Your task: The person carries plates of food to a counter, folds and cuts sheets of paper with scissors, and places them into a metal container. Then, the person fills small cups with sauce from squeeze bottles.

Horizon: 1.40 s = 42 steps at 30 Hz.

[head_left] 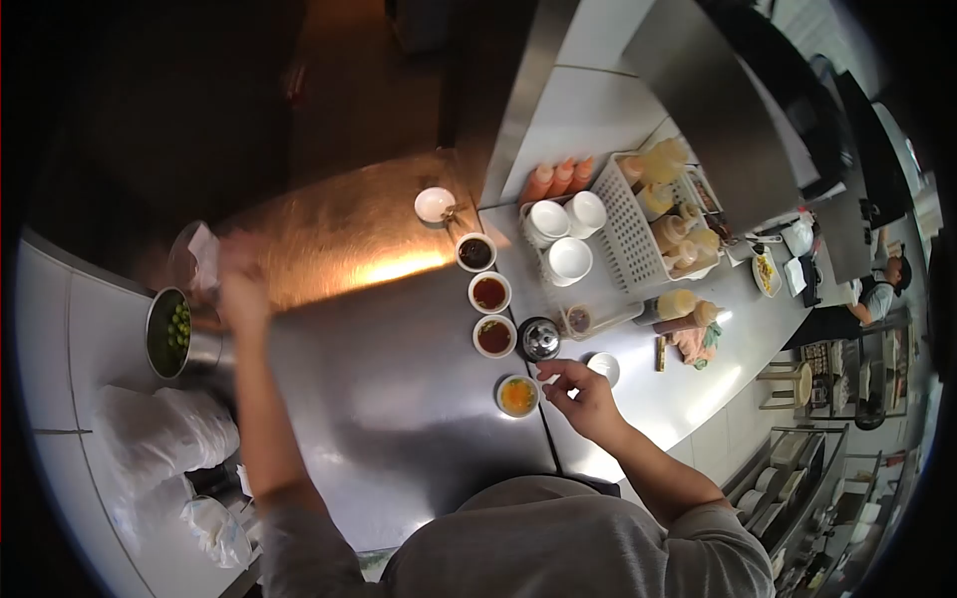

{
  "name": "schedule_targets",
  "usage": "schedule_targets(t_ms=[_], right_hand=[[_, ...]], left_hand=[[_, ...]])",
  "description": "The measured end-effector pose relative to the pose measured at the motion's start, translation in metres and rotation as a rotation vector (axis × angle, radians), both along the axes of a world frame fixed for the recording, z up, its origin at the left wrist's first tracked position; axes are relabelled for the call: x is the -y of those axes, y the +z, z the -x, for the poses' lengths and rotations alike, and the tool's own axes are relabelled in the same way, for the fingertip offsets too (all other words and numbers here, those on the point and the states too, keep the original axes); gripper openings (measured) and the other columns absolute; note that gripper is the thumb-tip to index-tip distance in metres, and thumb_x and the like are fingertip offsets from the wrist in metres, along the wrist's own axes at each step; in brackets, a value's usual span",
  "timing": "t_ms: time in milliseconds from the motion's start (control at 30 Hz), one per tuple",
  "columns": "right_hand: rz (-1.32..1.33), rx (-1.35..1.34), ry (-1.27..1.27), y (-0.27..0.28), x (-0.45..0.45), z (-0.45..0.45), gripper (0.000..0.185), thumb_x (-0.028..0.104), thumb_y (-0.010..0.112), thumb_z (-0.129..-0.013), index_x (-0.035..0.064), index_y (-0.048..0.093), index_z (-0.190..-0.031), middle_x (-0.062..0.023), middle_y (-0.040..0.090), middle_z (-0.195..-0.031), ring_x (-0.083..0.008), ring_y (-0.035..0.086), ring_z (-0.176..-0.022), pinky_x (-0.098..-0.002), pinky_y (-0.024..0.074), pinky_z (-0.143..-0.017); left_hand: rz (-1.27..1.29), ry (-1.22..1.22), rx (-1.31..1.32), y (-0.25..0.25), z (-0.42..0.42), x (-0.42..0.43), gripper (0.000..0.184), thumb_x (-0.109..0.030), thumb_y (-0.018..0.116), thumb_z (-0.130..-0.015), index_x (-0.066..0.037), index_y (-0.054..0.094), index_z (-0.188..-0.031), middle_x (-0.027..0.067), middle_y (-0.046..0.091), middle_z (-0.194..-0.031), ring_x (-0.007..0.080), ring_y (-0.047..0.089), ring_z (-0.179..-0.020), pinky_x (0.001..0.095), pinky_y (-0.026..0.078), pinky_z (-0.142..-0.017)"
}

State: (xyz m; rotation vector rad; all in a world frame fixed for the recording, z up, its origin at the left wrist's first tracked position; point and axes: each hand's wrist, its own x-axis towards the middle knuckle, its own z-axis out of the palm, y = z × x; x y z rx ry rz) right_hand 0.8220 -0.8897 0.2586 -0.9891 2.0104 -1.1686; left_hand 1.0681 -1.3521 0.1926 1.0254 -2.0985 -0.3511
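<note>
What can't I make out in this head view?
All in the head view:
- Left hand: motion blur hides its fingers and any grip.
- Metal pot: green pieces cover whatever lies beneath.
- Distant co-worker: hands too small.
- Grey shirt: cut off by the bottom edge.

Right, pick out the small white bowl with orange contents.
The small white bowl at the near end of the row, beside the right hand. Its contents are orange; the three filled bowls beyond it hold darker liquid.

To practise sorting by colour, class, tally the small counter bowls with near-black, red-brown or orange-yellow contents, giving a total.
Bowl with near-black contents: 1
Bowls with red-brown contents: 2
Bowl with orange-yellow contents: 1
Total: 4
</note>
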Motion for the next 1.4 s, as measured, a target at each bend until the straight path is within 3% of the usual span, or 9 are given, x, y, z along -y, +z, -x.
schedule_targets(t_ms=[33, 133, 200, 333, 600, 900, 1000, 1267, 1400], right_hand=[[-0.038, 0.021, -0.008, 0.002, -0.009, 0.000, 0.028, -0.002, 0.062, -0.082, 0.0036, 0.060, -0.109, -0.0035, 0.064, -0.091, -0.0072, 0.055, -0.065, -0.0223, 0.0458, -0.061], [-0.112, 0.018, 0.001, 0.000, -0.043, -0.005, 0.028, -0.001, 0.065, -0.081, 0.0050, 0.061, -0.108, -0.0010, 0.064, -0.090, -0.0048, 0.053, -0.063, -0.0222, 0.0451, -0.060], [-0.162, -0.061, 0.053, -0.005, -0.066, -0.005, 0.026, 0.011, 0.065, -0.081, 0.0084, 0.064, -0.106, -0.0086, 0.065, -0.080, -0.0158, 0.060, -0.064, -0.0297, 0.0494, -0.061], [-0.048, -0.084, 0.135, 0.010, -0.094, 0.001, 0.026, 0.009, 0.064, -0.081, 0.0075, 0.064, -0.107, -0.0051, 0.066, -0.083, -0.0157, 0.061, -0.066, -0.0293, 0.0507, -0.063], [0.075, -0.021, 0.283, 0.026, -0.132, 0.035, 0.026, 0.008, 0.063, -0.084, 0.0082, 0.064, -0.110, 0.0004, 0.063, -0.085, -0.0065, 0.054, -0.068, -0.0224, 0.0470, -0.064], [0.046, -0.029, 0.603, 0.004, -0.209, 0.107, 0.029, 0.015, 0.062, -0.084, 0.0098, 0.062, -0.112, -0.0053, 0.066, -0.088, -0.0139, 0.062, -0.075, -0.0283, 0.0504, -0.071], [-0.005, -0.092, 0.659, 0.006, -0.239, 0.134, 0.028, 0.015, 0.064, -0.083, 0.0091, 0.063, -0.111, -0.0050, 0.067, -0.089, -0.0123, 0.061, -0.075, -0.0268, 0.0499, -0.071], [-0.089, -0.075, 0.674, -0.008, -0.280, 0.175, 0.029, 0.013, 0.066, -0.083, 0.0078, 0.063, -0.111, -0.0029, 0.067, -0.089, -0.0091, 0.060, -0.075, -0.0242, 0.0494, -0.070], [-0.036, -0.296, 0.750, -0.029, -0.283, 0.194, 0.033, 0.019, 0.067, -0.082, 0.0069, 0.062, -0.112, -0.0076, 0.067, -0.093, -0.0192, 0.064, -0.082, -0.0295, 0.0506, -0.075]], left_hand=[[-0.225, -0.111, -0.044, 0.025, 0.028, -0.076, 0.039, 0.006, 0.045, -0.078, -0.003, 0.058, -0.113, 0.0112, 0.061, -0.113, 0.0236, 0.061, -0.096, 0.0368, 0.047, -0.080], [-0.155, -0.418, -0.074, -0.005, 0.051, -0.231, 0.025, 0.000, 0.056, -0.078, -0.006, 0.067, -0.100, 0.0110, 0.063, -0.108, 0.0263, 0.056, -0.108, 0.0356, 0.046, -0.092], [-0.727, -0.434, -0.326, -0.051, 0.051, -0.315, 0.026, 0.004, 0.055, -0.081, -0.004, 0.065, -0.104, 0.0127, 0.063, -0.112, 0.0242, 0.057, -0.110, 0.0327, 0.043, -0.096], [-0.933, -0.617, -0.291, 0.007, 0.055, -0.386, 0.028, 0.002, 0.056, -0.084, -0.005, 0.064, -0.110, 0.0104, 0.064, -0.112, 0.0184, 0.058, -0.110, 0.0303, 0.042, -0.096], [-0.392, -0.259, -0.410, 0.124, 0.031, -0.397, 0.023, 0.000, 0.056, -0.085, -0.005, 0.067, -0.105, 0.0089, 0.067, -0.102, 0.0179, 0.061, -0.098, 0.0290, 0.045, -0.089], [-0.920, -0.156, -0.505, 0.025, 0.092, -0.605, 0.020, 0.001, 0.053, -0.088, 0.000, 0.065, -0.105, 0.0087, 0.067, -0.100, 0.0132, 0.062, -0.093, 0.0257, 0.046, -0.087], [-1.040, -0.220, -0.572, 0.038, 0.133, -0.654, 0.016, -0.003, 0.057, -0.088, 0.000, 0.066, -0.101, 0.0081, 0.068, -0.094, 0.0128, 0.062, -0.090, 0.0242, 0.047, -0.083], [-0.875, -0.122, -0.351, 0.078, 0.166, -0.667, 0.020, -0.018, 0.064, -0.088, 0.000, 0.066, -0.081, 0.0042, 0.066, -0.072, 0.0115, 0.062, -0.075, 0.0232, 0.047, -0.068], [-0.785, -0.138, -0.201, 0.066, 0.172, -0.672, 0.027, -0.026, 0.060, -0.090, -0.001, 0.065, -0.080, 0.0042, 0.065, -0.070, 0.0107, 0.062, -0.073, 0.0242, 0.047, -0.066]])
